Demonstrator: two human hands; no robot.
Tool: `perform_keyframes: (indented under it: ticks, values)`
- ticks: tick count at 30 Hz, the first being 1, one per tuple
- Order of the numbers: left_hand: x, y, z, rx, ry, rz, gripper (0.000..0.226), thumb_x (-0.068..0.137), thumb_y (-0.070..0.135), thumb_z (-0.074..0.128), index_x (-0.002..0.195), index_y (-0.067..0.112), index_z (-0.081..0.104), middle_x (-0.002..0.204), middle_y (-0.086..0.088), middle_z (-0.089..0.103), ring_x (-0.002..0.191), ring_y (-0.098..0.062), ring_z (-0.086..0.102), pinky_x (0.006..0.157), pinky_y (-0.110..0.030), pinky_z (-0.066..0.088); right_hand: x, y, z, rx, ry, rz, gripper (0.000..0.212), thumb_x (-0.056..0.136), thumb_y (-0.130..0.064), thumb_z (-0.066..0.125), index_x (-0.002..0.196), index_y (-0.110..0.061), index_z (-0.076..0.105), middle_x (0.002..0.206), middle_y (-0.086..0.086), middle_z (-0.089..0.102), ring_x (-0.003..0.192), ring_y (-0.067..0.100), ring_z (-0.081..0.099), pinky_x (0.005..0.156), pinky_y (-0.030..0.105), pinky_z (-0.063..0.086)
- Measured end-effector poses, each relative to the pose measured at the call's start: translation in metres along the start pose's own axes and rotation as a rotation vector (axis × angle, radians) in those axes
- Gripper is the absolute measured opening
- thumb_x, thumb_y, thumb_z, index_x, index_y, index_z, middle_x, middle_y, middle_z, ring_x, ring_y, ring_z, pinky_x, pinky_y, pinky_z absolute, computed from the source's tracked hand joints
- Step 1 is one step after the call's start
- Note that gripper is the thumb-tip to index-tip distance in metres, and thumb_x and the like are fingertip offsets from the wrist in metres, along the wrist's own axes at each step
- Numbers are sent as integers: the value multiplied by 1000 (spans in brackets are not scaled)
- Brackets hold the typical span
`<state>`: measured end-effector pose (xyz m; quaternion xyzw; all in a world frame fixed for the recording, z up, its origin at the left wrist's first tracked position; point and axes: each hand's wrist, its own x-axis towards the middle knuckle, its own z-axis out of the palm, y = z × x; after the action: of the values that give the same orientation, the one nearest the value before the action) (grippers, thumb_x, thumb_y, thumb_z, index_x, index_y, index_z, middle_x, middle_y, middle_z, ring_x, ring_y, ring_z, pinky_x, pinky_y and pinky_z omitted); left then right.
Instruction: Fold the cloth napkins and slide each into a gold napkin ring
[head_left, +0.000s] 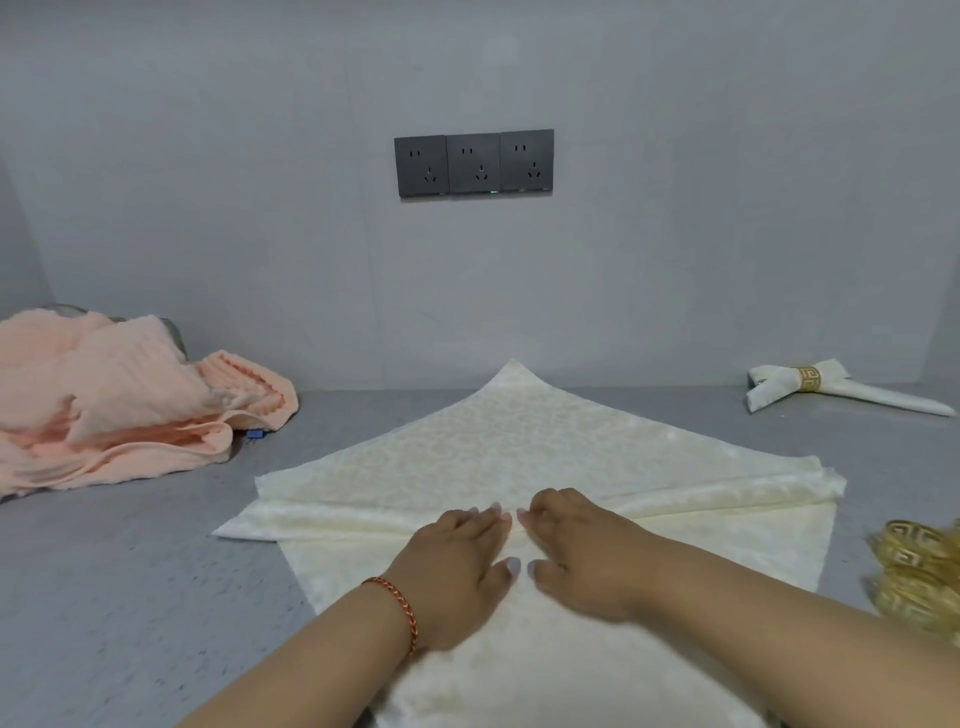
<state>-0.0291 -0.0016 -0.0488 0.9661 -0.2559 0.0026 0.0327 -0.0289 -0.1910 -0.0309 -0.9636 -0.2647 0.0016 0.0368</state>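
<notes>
Both the left hand (457, 566) and right hand (582, 556) are pressing flat, fingers released, on the napkin (498, 447) lying mid-counter (130, 571). Uneven pressure is risking a skewed pleat; the slick cloth could slip toward the rings (919, 571) at three o'clock.

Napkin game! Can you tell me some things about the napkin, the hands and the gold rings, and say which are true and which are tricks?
1. Both hands, left hand and right hand, press flat on the cream napkin. True.
2. The finished napkin far right wears a gold ring. True.
3. The spare gold rings lie on the left. False: they lie at the right edge.
4. The pink towel covers the napkin. False: it lies apart, on the left.
5. The wall sockets have plugs in them. False: no plugs.
</notes>
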Motion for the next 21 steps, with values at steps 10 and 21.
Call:
perform_keyframes:
  ticks: [10, 21]
  values:
    - [-11, -56, -41, -431, -52, -230, 31, 100, 37, 44, 93, 10, 58, 103, -1, 55, 93, -16, 51, 88, -28, 38, 24, -25, -12, -182, -42, -30, 64, 95, -61, 25, 136, -14, 41, 125, 2, 37, 119, 20, 31, 92, 32, 28]
    - [29, -89, -63, -171, -203, -276, 36, 82, 38, 72, 111, 20, 61, 102, 5, 64, 88, -11, 58, 84, -24, 47, 39, -27, 7, -169, 27, -109, 94, 67, -84, -2, 151, -42, 9, 106, -9, 22, 106, 13, 24, 98, 32, 24]
